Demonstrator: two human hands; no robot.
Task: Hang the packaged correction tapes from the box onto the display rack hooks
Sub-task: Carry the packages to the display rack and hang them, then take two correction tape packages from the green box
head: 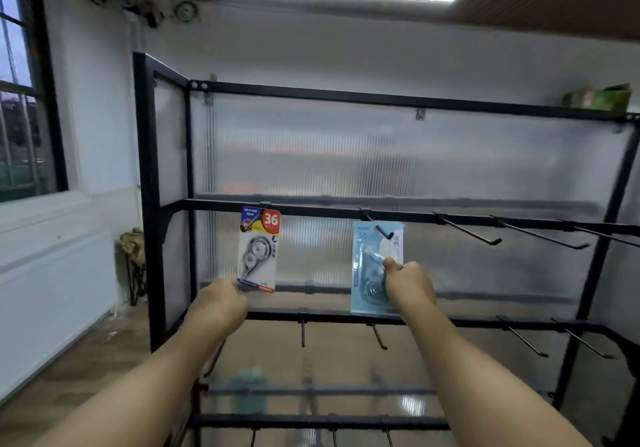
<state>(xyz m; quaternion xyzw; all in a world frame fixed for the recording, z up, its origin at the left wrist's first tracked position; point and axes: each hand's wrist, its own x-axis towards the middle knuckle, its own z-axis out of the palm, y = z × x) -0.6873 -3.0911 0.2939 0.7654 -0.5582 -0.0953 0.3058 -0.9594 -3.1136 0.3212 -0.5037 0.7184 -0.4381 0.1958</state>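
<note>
Curled round the clear blister of a pale blue packaged correction tape (366,273), the right hand (408,284) grips it at centre right of the frame, thumb up on the front. This card's top is threaded on a black hook (381,229) that juts from the middle crossbar (329,210) of the display rack (148,204). At centre left, the left hand (218,303) pinches the lower left corner of a yellow and red packaged correction tape (259,249) marked 36. That card's top reaches the same crossbar, though how it hangs is unclear. To the right, bare hooks (467,233) stick out from the bar, and more hooks (379,337) hang from the bar below. Behind them stands a ribbed translucent panel (311,155). A green box (599,98) rests on the rack's top at upper right.
</note>
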